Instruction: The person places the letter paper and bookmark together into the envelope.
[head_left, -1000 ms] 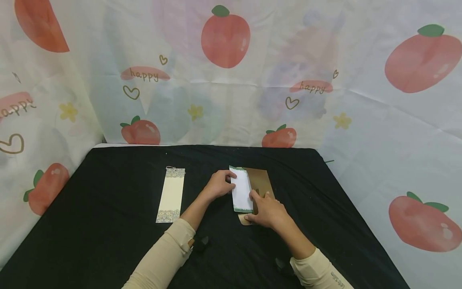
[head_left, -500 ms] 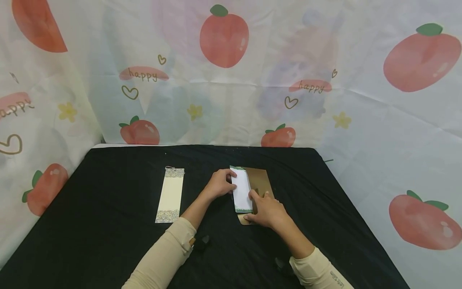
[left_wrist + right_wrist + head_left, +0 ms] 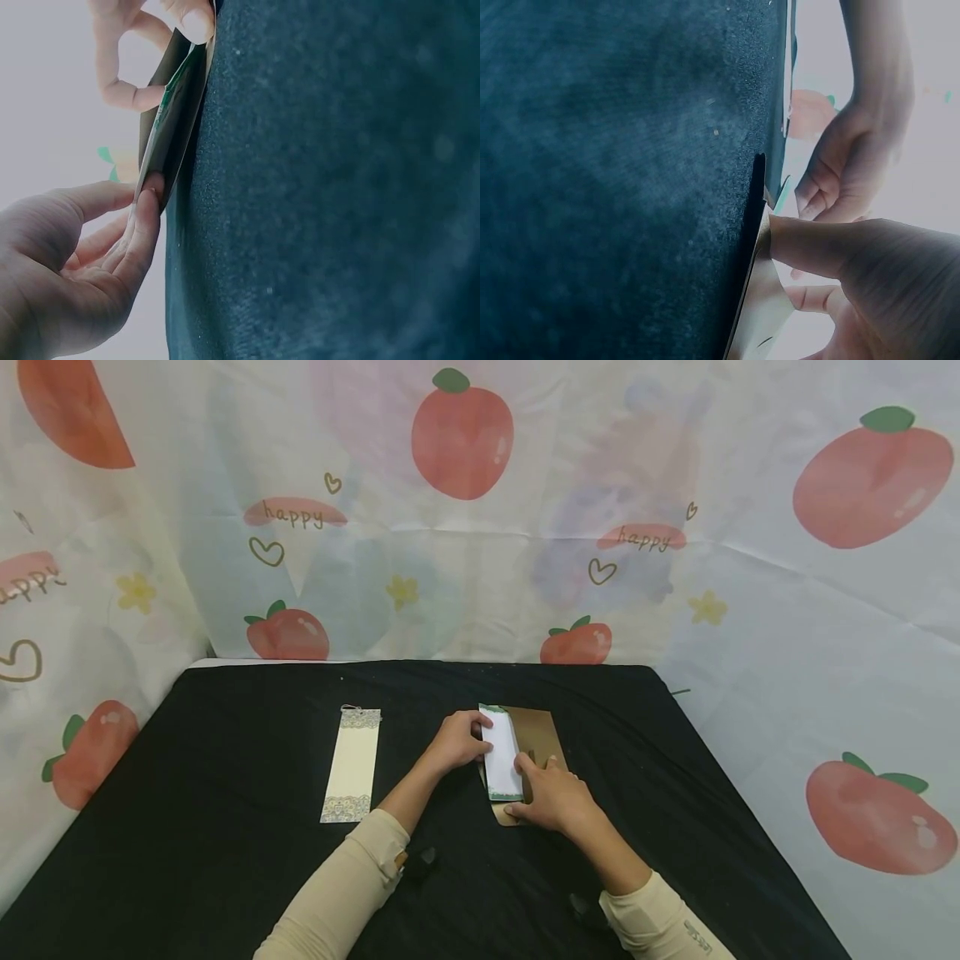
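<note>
My left hand [image 3: 453,743] pinches the left edge of a narrow white card [image 3: 501,760] with green patterned ends, thumb on top and fingers underneath in the left wrist view. The card overlaps a brown paper envelope [image 3: 536,731], which shows to its right and below it. My right hand [image 3: 555,793] holds the envelope, thumb on its lower flap and index finger at the card's right edge. In the right wrist view, that thumb lies against the brown envelope [image 3: 761,307]. The left wrist view shows the card tilted beside the brown paper.
A cream card [image 3: 351,764] with lace-patterned ends and a string loop at its top lies to the left on the black tablecloth [image 3: 225,793]. Behind stands a pale curtain [image 3: 360,443] printed with fruit and hearts.
The white card has shifted very slightly to the right over the envelope, and more brown shows along its lower left. Both hands keep nearly the same grip and place.
</note>
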Tool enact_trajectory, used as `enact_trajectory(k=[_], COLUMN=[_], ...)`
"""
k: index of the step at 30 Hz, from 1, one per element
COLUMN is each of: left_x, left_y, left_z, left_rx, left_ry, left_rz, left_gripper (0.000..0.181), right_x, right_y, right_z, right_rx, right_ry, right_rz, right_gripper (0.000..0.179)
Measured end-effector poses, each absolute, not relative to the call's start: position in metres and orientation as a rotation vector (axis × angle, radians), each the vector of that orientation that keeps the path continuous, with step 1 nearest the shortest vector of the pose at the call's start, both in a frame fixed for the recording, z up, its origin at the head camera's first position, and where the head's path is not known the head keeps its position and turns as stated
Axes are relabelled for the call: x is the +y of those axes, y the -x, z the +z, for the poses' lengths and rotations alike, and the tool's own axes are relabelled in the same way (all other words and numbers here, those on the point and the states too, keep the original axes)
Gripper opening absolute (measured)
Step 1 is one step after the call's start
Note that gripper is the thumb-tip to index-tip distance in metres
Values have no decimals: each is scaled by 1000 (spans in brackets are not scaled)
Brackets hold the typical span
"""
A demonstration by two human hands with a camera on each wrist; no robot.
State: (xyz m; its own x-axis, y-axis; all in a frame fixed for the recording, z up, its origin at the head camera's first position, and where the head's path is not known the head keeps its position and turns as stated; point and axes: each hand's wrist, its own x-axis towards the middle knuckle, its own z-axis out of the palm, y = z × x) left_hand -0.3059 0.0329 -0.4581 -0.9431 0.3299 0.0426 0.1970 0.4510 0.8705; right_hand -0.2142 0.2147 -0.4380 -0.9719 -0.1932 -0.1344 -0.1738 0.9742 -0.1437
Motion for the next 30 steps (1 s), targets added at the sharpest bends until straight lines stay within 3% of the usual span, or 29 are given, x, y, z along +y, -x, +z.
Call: enact_trajectory(k=[30], left_x=[36], left_y=[306], left_z=[-457], left_rx=[2542], left_ry=[-447], left_rz=[1476], left_gripper=[31], right_x=[213], right_y=[214], right_z=[-436], right_rx=[2961], right_ry=[266], right_rz=[-184], right_gripper=[67])
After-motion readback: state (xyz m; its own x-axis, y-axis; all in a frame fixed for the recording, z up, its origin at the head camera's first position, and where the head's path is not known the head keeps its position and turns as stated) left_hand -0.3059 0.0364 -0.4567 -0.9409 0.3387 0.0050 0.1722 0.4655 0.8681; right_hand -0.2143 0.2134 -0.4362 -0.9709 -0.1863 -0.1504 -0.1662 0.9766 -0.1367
